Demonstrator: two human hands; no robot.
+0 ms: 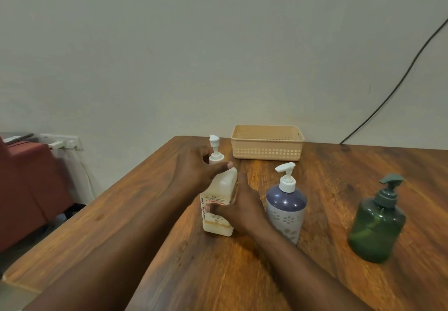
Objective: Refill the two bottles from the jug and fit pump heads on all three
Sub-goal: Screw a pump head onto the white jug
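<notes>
Jug [219, 204] stands upright at the table's [145, 213] left, white pump [214, 147] fitted; left hand [196, 167] curls round its shoulder, right hand [238, 210] grips its labelled body; purple bottle [286, 210] just beside, green bottle [377, 223] further right, both pumped; basket [266, 144] behind.

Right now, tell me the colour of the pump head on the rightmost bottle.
Dark grey-green pump head, on the translucent green bottle; head view.
</notes>
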